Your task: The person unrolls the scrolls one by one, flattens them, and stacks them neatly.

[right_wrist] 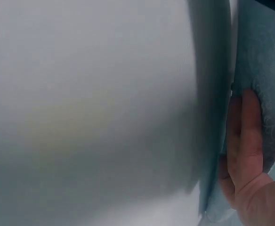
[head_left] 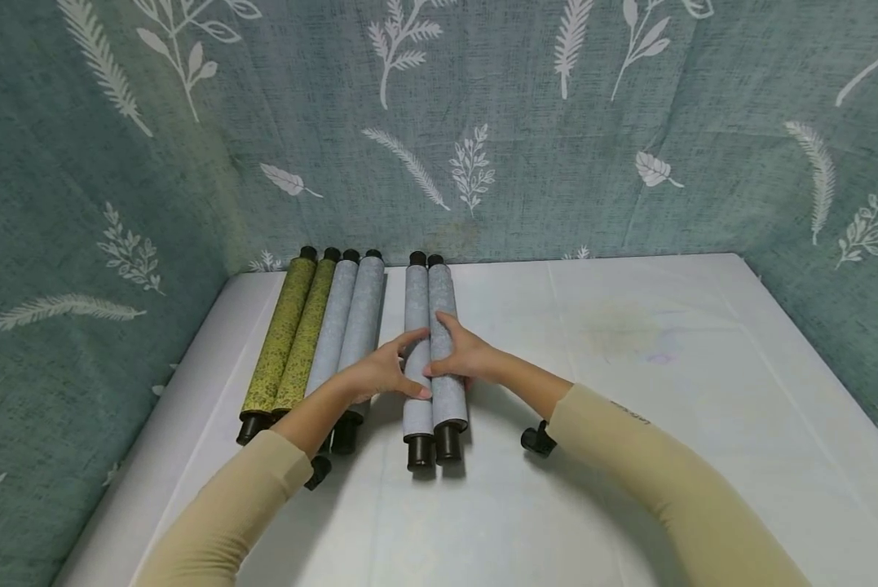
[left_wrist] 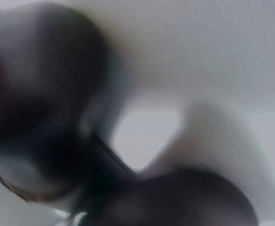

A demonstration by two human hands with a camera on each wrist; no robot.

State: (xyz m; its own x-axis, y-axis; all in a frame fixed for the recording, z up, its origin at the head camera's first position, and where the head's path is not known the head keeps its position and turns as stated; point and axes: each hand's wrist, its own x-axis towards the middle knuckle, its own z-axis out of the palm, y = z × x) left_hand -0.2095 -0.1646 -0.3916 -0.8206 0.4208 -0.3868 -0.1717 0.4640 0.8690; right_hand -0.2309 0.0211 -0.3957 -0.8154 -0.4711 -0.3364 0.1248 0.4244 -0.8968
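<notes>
Two grey rolls (head_left: 417,302) lie side by side on the table (head_left: 519,522), the part-curled left hand (head_left: 381,373) gripping one, the part-curled right hand (head_left: 471,355) the other, and uneven pressure could send them rolling apart.

Head view bright, soft shadows on table (head_left: 497,518); wrist views dim, L v. blurred.
</notes>
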